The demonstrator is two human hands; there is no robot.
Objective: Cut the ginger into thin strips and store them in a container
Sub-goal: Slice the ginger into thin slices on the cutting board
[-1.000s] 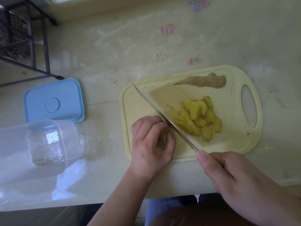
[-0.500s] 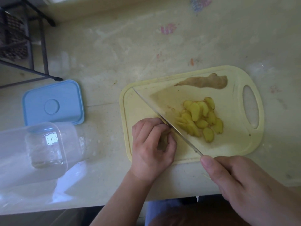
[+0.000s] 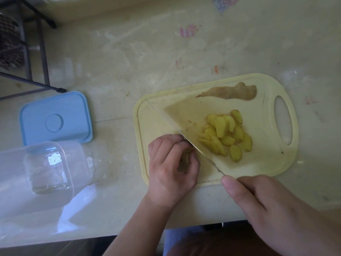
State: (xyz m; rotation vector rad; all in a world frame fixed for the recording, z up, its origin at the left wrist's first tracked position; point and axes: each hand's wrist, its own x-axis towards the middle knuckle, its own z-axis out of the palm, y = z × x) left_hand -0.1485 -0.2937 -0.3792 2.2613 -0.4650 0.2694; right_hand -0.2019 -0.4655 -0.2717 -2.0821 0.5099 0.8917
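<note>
Cutting board [image 3: 267,163]: pale yellow, handle hole at the right end; taken as landmark for every place below.
Knife [image 3: 184,137]: blade lying diagonally across the board's left half, tip near the far-left corner, heel at the near edge; much the same line as a second ago, drawn slightly nearer the body.
Right hand [image 3: 267,209]: just off the board's near edge, wrapped round the knife handle, one finger stretched forward toward the blade; slid a touch rightward and nearer since a second ago.
Left hand [image 3: 171,165]: on the board's near-left part, fingers curled and clamped on a small ginger stub [image 3: 184,159], knuckles touching the blade's left face; barely shifted over the last second.
Ginger slices [image 3: 227,133]: yellow pile on the board's middle, just right of the blade; no clear growth in the last second.
Unpeeled ginger piece [image 3: 230,92]: along the board's far edge, apart from the pile, unmoved.
Container [image 3: 48,167]: clear, lying on its side well left of the board, empty so far as visible.
Lid [image 3: 55,117]: blue, flat on the counter left of the board, beyond the container.
Meaning for the task: probably mid-stroke on another slice; slices not yet strips, far piece uncut, nothing stored, so roughly early-to-middle.
Risk: stub very small, fingertips close beside the edge.
</note>
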